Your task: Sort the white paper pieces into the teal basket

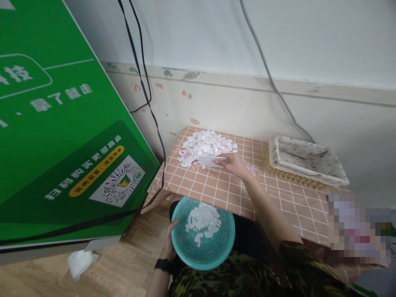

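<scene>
A shirt (pixel 236 278) is overlapped by a basket (pixel 202 264), clamped by the left hand (pixel 168 240); toward the table's (pixel 206 185) far-left corner, paper scraps (pixel 208 143) are piled beyond a card (pixel 207 160), held lengthwise roughly along the front edge by the nearer right hand's (pixel 234 164) clamped fingers.

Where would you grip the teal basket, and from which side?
Likely the teal basket by its rim, left and right, from outside: it's round, and the table and camouflage clothing crowd its far and near edges. The left hand holds the left side.
</scene>
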### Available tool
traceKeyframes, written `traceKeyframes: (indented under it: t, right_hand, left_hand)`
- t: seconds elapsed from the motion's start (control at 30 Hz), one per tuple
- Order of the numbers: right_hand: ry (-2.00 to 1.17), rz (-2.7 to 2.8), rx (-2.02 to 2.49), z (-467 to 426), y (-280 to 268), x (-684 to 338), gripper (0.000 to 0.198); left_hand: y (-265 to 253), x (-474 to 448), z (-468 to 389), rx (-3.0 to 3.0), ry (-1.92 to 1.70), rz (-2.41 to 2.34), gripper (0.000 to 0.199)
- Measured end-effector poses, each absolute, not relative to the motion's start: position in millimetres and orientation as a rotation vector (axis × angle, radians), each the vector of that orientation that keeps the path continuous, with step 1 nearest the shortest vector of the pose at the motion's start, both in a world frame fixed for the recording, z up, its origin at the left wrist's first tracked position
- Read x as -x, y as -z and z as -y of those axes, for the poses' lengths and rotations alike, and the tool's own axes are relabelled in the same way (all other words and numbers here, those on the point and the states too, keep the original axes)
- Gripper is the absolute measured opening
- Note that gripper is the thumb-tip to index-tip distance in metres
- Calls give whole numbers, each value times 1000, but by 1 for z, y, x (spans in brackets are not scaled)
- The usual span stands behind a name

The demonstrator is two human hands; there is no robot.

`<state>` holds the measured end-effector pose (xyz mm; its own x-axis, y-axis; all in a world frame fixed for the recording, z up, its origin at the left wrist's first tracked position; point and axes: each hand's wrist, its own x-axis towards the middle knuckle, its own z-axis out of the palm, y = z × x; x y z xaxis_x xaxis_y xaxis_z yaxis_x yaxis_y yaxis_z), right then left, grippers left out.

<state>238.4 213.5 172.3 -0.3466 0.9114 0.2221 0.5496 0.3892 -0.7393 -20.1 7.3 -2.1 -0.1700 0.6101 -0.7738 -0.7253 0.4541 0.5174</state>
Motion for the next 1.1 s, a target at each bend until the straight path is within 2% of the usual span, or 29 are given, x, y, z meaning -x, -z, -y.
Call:
traceKeyframes:
  t: [0.1, 0.47, 0.8, 1.1]
  right_hand:
    - [-761, 2018, 1252, -214, -175, -236, 22]
    - [-846, 2120, 1093, -226, -175, -218, 20]
    - [-933, 2309, 1134, -232, -212, -241, 20]
    - [-934, 2160, 1163, -226, -193, -236, 23]
  left_hand:
    - [5, 22, -6, 59, -1139, -1113, 21]
    - [9, 24, -5, 56, -1176, -1104, 23]
    - [-9, 19, -6, 31, -1209, -1125, 22]
    - [9, 25, -6, 62, -1173, -1092, 15]
